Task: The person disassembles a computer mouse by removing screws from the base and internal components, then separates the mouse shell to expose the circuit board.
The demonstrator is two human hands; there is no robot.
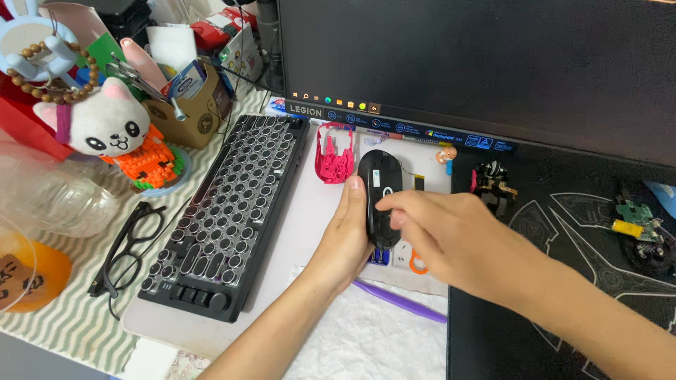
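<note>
At the centre of the frame the left hand [347,236] is wrapped around a black computer mouse [380,191], which is turned underside up and held over the white desk pad [296,232]; the thumb lies along the mouse's left edge and the fingers curl beneath it. The right hand [451,236] reaches in from the lower right, its fingertips [393,211] pinched together against the underside of the mouse; what they pinch, if anything, is too small to tell. Just above and left of the mouse a pink mouse shell [334,163], skeletal in shape, lies on the pad. Left of the hands a black keyboard with round keys [225,214] runs diagonally, and black-framed glasses [130,250] lie on the striped cloth further left. In the upper left stands a white plush cat [98,127] above an orange brick figure [151,165]. Under the left wrist a purple stick-like tool [401,302] lies slanted. A monitor [479,63] fills the upper right, and below it a black mouse mat [563,239] carries a small green circuit board [637,219] at the right edge.
</note>
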